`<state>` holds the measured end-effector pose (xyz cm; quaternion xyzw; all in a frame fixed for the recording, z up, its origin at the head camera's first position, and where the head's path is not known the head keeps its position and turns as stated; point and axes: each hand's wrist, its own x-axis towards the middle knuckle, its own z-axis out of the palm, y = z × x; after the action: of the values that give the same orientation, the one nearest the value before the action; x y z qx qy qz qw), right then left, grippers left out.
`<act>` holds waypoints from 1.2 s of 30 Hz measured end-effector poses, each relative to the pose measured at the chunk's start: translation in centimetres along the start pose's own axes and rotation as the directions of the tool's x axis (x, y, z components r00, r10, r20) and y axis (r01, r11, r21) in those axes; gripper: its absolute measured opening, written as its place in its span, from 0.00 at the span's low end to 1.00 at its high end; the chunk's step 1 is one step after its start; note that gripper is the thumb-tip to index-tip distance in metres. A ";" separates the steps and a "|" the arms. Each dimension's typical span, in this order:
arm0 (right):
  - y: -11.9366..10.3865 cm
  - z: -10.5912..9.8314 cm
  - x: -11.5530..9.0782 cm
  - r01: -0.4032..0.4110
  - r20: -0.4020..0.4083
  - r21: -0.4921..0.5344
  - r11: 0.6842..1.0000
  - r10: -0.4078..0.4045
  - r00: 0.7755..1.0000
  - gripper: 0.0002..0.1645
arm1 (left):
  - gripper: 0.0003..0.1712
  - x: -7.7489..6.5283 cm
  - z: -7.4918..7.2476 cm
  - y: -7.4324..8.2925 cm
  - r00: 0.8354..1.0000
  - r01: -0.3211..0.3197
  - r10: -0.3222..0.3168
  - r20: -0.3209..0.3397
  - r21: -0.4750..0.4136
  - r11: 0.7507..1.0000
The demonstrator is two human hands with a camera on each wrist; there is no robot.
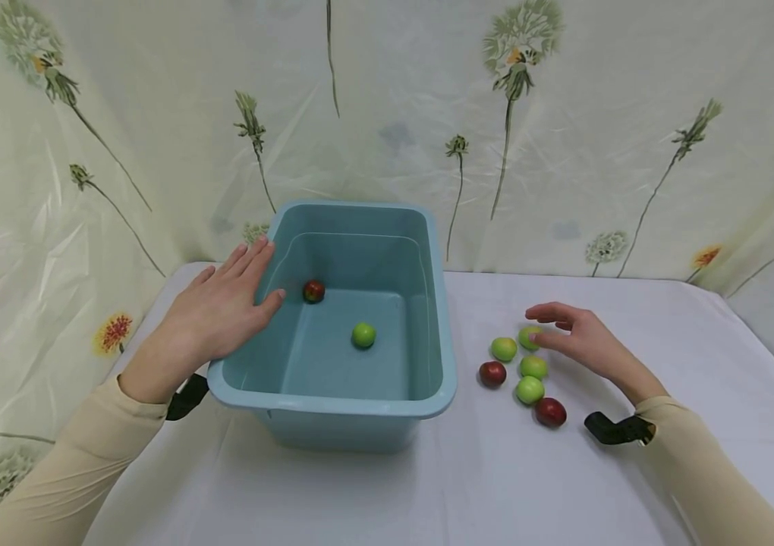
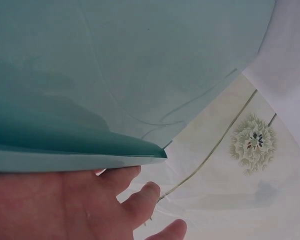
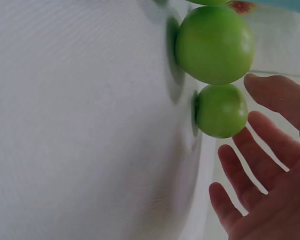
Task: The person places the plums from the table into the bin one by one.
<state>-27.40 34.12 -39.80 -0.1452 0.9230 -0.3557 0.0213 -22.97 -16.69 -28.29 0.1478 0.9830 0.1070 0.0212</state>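
Note:
My left hand rests on the left rim of a blue plastic basin, palm down with fingers extended. In the left wrist view, its fingers lie along the outside of the rim. My right hand hovers at the far end of a group of small apples on the table, thumb and fingers spread around the farthest green apple. The right wrist view shows that green apple beside the thumb and fingertips, with the palm apart from it. A red apple and a green apple lie inside the basin.
Several other green apples lie close together right of the basin, with one red apple at their left and another red apple nearest me. A white cloth covers the table. Behind hangs a dandelion-patterned curtain.

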 end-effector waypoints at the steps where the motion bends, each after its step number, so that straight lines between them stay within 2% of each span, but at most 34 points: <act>1: 0.1 0.0 0.0 -0.006 0.008 -0.003 1.000 0.006 1.000 0.28 | 0.42 0.0 0.0 0.0 1.000 0.000 0.000 0.000 0.000 1.000; 6: 0.4 0.1 0.0 -0.029 0.034 -0.009 1.000 0.029 0.999 0.27 | 0.42 0.0 0.0 0.0 1.000 -0.001 0.001 0.000 -0.006 1.000; 19: 0.9 0.3 -0.1 -0.009 0.028 -0.073 0.997 0.011 1.000 0.24 | 0.42 -0.1 0.0 0.0 1.000 0.000 0.000 0.000 -0.020 1.000; 36: -1.9 -1.3 0.2 -0.002 -0.035 -0.046 0.999 0.000 0.999 0.25 | 0.41 -0.1 -0.1 0.0 1.000 -0.006 0.006 -0.008 0.030 1.000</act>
<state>-27.25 33.57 -37.58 -0.1388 0.9313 -0.3367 0.0019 -22.90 -16.72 -28.23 0.1507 0.9841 0.0931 0.0148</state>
